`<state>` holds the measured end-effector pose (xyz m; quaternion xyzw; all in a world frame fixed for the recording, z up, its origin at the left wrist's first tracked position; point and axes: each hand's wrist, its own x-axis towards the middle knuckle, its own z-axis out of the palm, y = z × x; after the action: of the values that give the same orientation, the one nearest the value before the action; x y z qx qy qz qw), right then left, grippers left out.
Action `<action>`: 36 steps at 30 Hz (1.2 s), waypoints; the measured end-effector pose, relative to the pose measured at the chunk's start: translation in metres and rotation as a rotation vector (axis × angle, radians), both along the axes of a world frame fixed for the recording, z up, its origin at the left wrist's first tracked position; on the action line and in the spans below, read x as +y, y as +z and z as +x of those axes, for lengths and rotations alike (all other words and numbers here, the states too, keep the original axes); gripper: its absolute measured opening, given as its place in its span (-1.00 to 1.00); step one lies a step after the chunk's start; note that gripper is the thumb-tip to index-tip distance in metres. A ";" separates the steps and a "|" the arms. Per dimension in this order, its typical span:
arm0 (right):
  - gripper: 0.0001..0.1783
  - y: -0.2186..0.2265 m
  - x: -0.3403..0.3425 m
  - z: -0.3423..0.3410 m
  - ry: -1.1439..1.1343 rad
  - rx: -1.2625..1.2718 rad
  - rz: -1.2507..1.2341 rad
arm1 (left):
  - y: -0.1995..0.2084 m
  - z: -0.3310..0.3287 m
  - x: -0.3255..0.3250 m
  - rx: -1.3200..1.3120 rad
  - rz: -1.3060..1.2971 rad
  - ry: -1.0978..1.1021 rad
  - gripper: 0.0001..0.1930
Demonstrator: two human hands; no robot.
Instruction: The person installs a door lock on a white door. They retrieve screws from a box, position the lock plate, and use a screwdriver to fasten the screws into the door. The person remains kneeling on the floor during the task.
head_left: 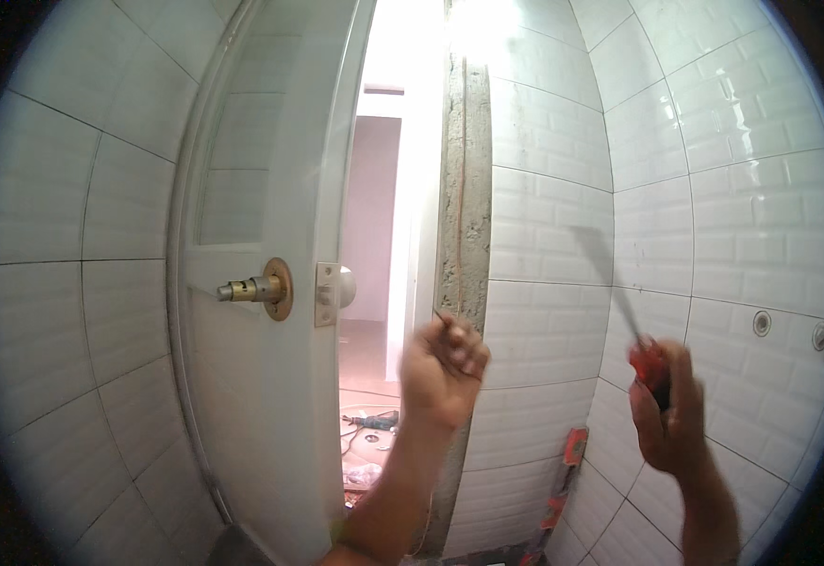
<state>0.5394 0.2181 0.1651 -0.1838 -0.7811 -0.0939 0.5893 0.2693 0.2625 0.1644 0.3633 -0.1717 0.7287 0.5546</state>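
Observation:
My right hand (671,410) is wrapped round the red and black handle of a screwdriver (652,363). Its long shaft points up and to the left, smeared by motion. My left hand (445,368) is raised by the bare concrete strip, fingers curled closed. A thin dark tip shows above those fingers, too small to name. Left of it stands a white door (270,396) with a bare lock spindle (251,288) sticking out of a round brass rose (281,289). A latch plate (328,294) sits in the door's edge, and a pale knob (348,286) shows beyond it.
White tiled walls (544,226) close in on both sides. A rough concrete strip (466,208) runs up the doorway's right side. Through the opening, a power tool (374,420) and cables lie on the floor. Orange-red pieces (575,446) rest low in the corner.

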 end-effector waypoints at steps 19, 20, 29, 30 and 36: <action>-0.38 -0.377 0.000 -0.045 0.322 -0.156 -0.946 | -0.340 0.070 -0.057 0.382 -1.220 0.297 -0.75; -0.46 -0.381 0.000 -0.042 0.326 -0.147 -0.907 | -0.336 0.073 -0.062 0.393 -1.210 0.339 -0.75; -0.42 -0.351 0.019 -0.007 0.486 -0.200 -1.084 | -0.311 0.111 -0.091 0.355 -1.278 0.670 -0.75; -0.35 -0.347 0.020 -0.008 0.498 -0.214 -1.153 | -0.312 0.112 -0.093 0.348 -1.293 0.689 -0.75; -0.61 -0.339 0.031 -0.027 0.718 -0.110 -1.343 | -0.319 0.107 -0.106 0.307 -1.389 0.803 -0.75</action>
<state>0.5128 0.2495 -0.1739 -0.2323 -0.7106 0.5896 0.3056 0.3767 0.1564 -0.1542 0.0663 0.5403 0.7542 0.3673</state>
